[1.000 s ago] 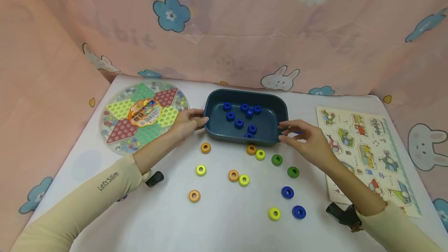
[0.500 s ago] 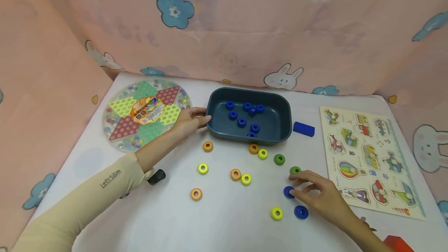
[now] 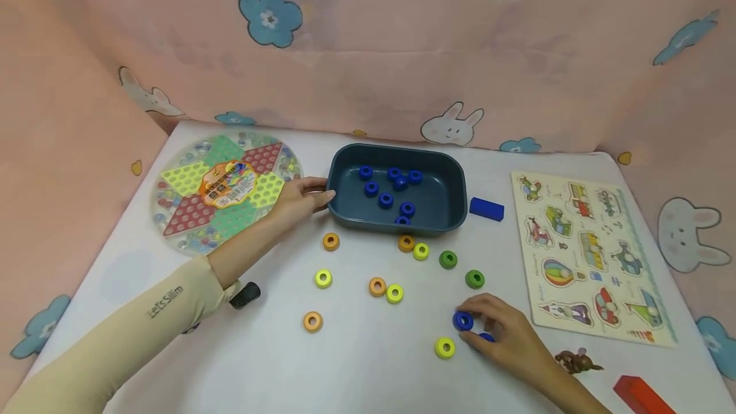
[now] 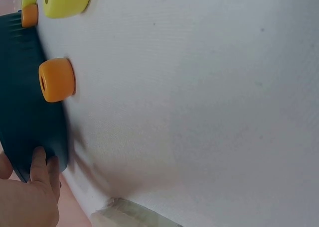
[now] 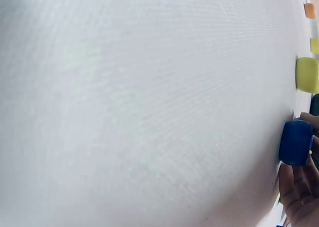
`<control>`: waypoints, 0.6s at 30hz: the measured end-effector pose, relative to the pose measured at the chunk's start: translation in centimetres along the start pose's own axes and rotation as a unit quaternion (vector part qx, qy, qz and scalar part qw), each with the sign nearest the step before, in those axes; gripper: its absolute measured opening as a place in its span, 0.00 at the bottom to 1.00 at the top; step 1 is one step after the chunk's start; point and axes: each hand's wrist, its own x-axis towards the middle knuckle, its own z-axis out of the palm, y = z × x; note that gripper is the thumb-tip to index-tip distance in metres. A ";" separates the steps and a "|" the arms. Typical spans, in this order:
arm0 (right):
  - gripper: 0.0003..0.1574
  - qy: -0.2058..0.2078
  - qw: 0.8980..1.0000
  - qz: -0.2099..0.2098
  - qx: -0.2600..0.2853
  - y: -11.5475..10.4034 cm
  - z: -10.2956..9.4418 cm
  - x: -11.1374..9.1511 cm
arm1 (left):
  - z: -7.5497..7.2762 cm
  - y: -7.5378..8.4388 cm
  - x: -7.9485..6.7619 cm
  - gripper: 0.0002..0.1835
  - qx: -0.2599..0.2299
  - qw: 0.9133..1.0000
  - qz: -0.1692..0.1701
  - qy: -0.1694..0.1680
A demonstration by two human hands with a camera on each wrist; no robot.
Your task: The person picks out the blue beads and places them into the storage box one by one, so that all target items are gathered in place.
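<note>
A dark teal rectangular tub (image 3: 437, 230) stands at the back middle, several blue ring beads (image 3: 386, 200) and a blue ball (image 3: 400, 183) inside. My left hand (image 3: 296, 202) grips its left end, thumb at the rim and fingers (image 4: 39, 165) against the outer wall. At the front right, my right hand (image 3: 503, 337) pinches a blue ring bead (image 3: 462, 321) between thumb and forefinger. Another blue ring bead (image 3: 486, 337) lies under that hand, mostly hidden from the head view. A yellow ring bead (image 3: 444, 347) sits just left of the thumb.
Orange (image 3: 313, 321), yellow and green ring beads (image 3: 475, 278) lie scattered before the tub. A blue block (image 3: 486, 209) stands right of it. A Chinese checkers board (image 3: 230, 187) is at left, a picture puzzle (image 3: 581, 254) at right. A red block (image 3: 643, 395) and small brown figure (image 3: 577, 361) lie front right.
My right hand has moved from the tub's right end toward the front, uncovering the blue block, and has closed its fingertips around a blue ring bead. My left hand stays on the tub.
</note>
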 end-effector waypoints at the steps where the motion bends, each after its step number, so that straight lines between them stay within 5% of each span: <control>1: 0.27 0.001 1.000 0.000 0.003 0.0 -0.1 0.0 | 0.1 0.0 0.1 0.24 0.001 1.000 0.001 0.000; 8: 0.23 0.009 0.999 0.011 0.036 -3.0 -2.3 3.4 | 0.1 -0.2 0.3 0.23 0.001 1.000 -0.003 0.010; 14: 0.20 0.030 0.994 -0.073 0.078 -6.0 -3.8 9.4 | -0.1 -0.2 0.2 0.23 -0.003 1.000 0.001 0.007; 18: 0.20 0.045 0.992 -0.085 0.084 -6.8 -3.7 13.5 | 0.0 -0.1 0.2 0.24 -0.002 1.000 0.006 0.003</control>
